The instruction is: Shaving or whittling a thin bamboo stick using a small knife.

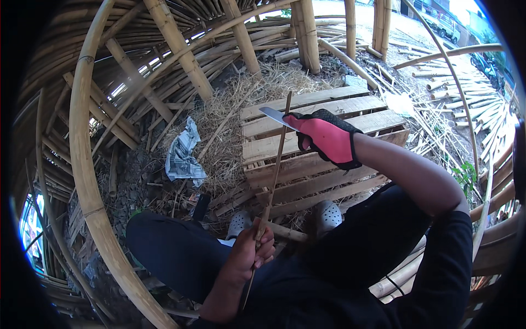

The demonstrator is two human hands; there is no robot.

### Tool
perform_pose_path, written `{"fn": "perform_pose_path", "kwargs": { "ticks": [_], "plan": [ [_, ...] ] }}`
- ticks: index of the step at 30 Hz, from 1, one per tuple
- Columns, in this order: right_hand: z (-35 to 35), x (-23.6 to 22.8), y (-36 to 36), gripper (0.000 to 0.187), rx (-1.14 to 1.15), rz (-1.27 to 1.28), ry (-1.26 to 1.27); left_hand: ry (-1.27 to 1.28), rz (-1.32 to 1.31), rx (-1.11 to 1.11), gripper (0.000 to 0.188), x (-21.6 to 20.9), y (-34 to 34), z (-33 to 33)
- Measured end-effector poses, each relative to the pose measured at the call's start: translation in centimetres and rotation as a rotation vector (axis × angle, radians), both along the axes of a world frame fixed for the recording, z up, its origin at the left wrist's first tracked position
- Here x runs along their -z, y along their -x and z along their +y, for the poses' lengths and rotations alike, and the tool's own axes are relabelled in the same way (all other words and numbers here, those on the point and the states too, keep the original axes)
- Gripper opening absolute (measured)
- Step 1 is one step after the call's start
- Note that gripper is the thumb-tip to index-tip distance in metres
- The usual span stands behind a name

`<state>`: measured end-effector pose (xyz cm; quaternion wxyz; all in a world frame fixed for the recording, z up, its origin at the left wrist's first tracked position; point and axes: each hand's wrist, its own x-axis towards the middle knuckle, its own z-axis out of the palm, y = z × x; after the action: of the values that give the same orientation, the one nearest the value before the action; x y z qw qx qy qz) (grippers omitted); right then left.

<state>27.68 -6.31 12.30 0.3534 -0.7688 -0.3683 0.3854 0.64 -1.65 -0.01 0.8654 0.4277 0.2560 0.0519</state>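
Observation:
A thin bamboo strip runs up and away from my lap, slanting slightly right. My bare left hand is wrapped round its lower part. My right hand, in a pink and black glove, grips a knife whose handle is hidden in the fingers. The knife's blade points left and crosses the strip near its far end. Beneath the strip and my right hand stands a slatted wooden crate.
Crumpled newspaper lies on the straw left of the crate. A dark small object is near my left knee. A curved bamboo pole rises close on my left. Bamboo posts stand behind the crate; cut bamboo pieces cover the ground at right.

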Motion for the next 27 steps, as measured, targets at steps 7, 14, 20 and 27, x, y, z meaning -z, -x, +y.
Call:
{"fn": "perform_pose_path", "kwargs": {
  "ticks": [7, 14, 20, 27],
  "plan": [
    [0.8, 1.4, -3.2, 0.054, -0.031, 0.182, -0.080, -0.031, 0.067, -0.014, 0.050, -0.6, 0.1, -0.5],
    [1.7, 1.6, -1.9, 0.052, -0.140, 0.115, -0.091, -0.025, 0.111, -0.033, 0.054, -0.3, 0.3, 0.1],
    [1.8, 3.5, 0.6, 0.064, -0.205, -0.053, -0.198, -0.013, 0.070, -0.028, 0.054, 0.2, 0.3, 0.0],
    [2.3, 1.2, -1.3, 0.060, -0.254, -0.218, -0.076, -0.029, 0.085, -0.045, 0.052, 0.3, 0.4, 0.1]
  ]
}}
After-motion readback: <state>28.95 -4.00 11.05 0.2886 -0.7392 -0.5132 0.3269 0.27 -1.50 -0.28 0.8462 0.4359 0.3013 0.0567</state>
